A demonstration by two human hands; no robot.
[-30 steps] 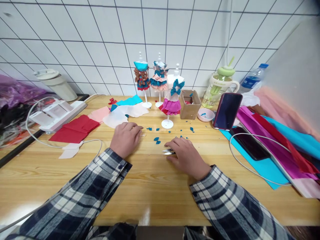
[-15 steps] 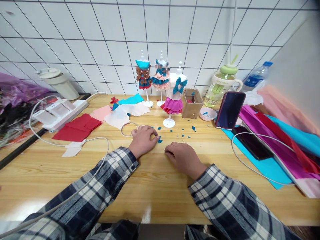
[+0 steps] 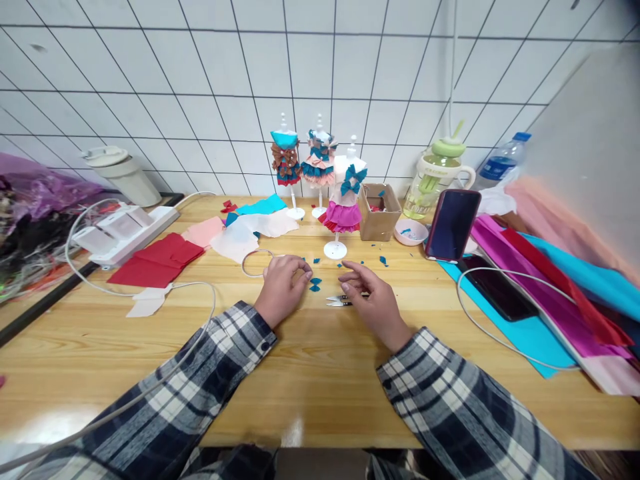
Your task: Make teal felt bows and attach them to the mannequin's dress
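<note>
My left hand (image 3: 283, 288) rests on the table with its fingers loosely curled, thumb a little apart, nothing visible in them. Just right of its fingertips lie small teal fabric pieces (image 3: 315, 285), shaped like a little bow. My right hand (image 3: 374, 301) hovers with index finger and thumb apart, empty. Under its thumb lie thread snips (image 3: 340, 301), blades pointing left and handles partly hidden by the hand. Beyond the hands, a white mini dress form (image 3: 335, 251) wears a pale top, a teal bow (image 3: 353, 179) and a magenta skirt (image 3: 342, 215).
Two more dressed forms (image 3: 284, 157) stand behind, beside a cardboard box (image 3: 378, 220) and a pink dish (image 3: 411, 233). Fabric pieces (image 3: 159, 259), a wire ring (image 3: 244, 265) and a power strip (image 3: 135, 237) lie left. Phones (image 3: 454, 224), bottles and folded cloth (image 3: 530, 273) occupy the right.
My right hand has opened and moved slightly right and up; the snips now lie on the table. My left fingers have drawn back from the teal pieces. The view has tilted up slightly.
</note>
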